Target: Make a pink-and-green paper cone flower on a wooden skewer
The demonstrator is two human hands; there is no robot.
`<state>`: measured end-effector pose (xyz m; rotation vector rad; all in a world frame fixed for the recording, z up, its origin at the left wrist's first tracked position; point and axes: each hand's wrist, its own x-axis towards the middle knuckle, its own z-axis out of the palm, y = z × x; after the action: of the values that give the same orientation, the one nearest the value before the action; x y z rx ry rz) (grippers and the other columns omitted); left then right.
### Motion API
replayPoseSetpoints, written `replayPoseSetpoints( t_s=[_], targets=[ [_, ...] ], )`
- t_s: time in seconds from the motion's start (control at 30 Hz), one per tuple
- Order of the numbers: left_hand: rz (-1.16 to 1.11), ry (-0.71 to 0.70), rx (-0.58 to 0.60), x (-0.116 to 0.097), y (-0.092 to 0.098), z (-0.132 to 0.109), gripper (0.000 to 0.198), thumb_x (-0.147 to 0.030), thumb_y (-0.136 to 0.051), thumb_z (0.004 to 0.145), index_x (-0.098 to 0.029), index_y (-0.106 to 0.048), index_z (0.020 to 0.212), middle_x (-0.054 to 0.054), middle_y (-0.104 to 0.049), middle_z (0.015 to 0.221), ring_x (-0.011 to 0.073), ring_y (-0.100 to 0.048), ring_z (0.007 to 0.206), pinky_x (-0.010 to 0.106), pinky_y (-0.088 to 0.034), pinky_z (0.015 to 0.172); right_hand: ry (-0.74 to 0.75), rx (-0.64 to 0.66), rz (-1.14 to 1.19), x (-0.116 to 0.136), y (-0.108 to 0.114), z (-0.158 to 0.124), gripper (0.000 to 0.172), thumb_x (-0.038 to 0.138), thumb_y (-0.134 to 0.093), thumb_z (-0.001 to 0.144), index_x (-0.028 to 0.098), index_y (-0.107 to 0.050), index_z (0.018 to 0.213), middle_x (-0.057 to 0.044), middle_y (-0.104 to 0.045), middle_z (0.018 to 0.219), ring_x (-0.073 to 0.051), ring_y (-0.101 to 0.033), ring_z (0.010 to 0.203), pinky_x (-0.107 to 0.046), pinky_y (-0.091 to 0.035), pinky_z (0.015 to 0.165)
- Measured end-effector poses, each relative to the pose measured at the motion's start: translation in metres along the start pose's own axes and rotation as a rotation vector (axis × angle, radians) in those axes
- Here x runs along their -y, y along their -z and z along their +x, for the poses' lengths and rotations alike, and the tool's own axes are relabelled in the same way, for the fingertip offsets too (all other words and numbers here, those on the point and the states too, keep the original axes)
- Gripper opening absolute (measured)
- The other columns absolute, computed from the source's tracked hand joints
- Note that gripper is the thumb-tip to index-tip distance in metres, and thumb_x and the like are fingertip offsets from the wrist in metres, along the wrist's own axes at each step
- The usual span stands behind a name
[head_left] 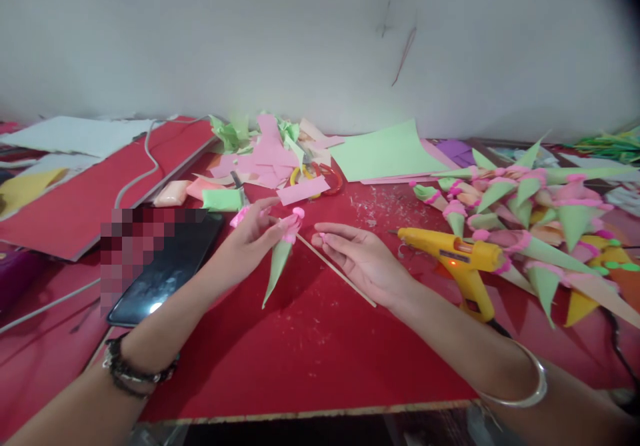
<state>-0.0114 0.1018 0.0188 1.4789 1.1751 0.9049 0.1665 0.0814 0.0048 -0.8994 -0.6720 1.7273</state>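
My left hand (253, 236) is closed on a small paper cone (279, 266), pale green at its pointed lower end, with pink folds and a round pink blob at the top. Just to its right, my right hand (370, 259) pinches a tiny pink piece (323, 237), perhaps soft clay, between thumb and fingertips. A thin wooden stick (345, 276) slants from beside the cone to below my right hand. Further right lies a yellow glue gun (457, 253) with an orange light showing, its nozzle towards my right hand.
Several green and pink paper cones (543, 199) are heaped at the right. A dark phone (185, 273) lies beside my left forearm. Pink paper scraps (267, 149), a green packet (223, 199), scissors (336, 181) and green sheets (390, 153) lie towards the wall.
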Motion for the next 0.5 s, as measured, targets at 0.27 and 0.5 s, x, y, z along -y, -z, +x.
replayPoseSetpoints(
  t_s=[0.27,0.5],
  targets=[
    [-0.514,0.367,0.054,-0.0037,-0.0065,0.0015,0.021,-0.033,-0.041,0.086,-0.02,-0.057,0.087,0.002,-0.063,0.077,0.0111,-0.061,0.069,0.021,-0.051,0.061,0.019,0.043,-0.049,0.0,0.0027,0.0009,0.011,0.024,-0.069,0.066,0.016,-0.062,0.067,0.002,-0.064,0.062,-0.004,-0.059,0.055,-0.013,-0.046,0.053],
    [-0.629,0.426,0.088,-0.0025,-0.0059,-0.0033,0.013,-0.028,-0.052,0.081,-0.02,-0.059,0.089,0.003,-0.066,0.082,0.0099,-0.063,0.075,0.017,-0.052,0.068,-0.003,0.08,-0.028,-0.0006,0.0008,-0.0003,0.012,0.016,-0.069,0.064,0.016,-0.064,0.075,0.0,-0.067,0.07,-0.006,-0.061,0.064,-0.016,-0.047,0.064]
  ],
)
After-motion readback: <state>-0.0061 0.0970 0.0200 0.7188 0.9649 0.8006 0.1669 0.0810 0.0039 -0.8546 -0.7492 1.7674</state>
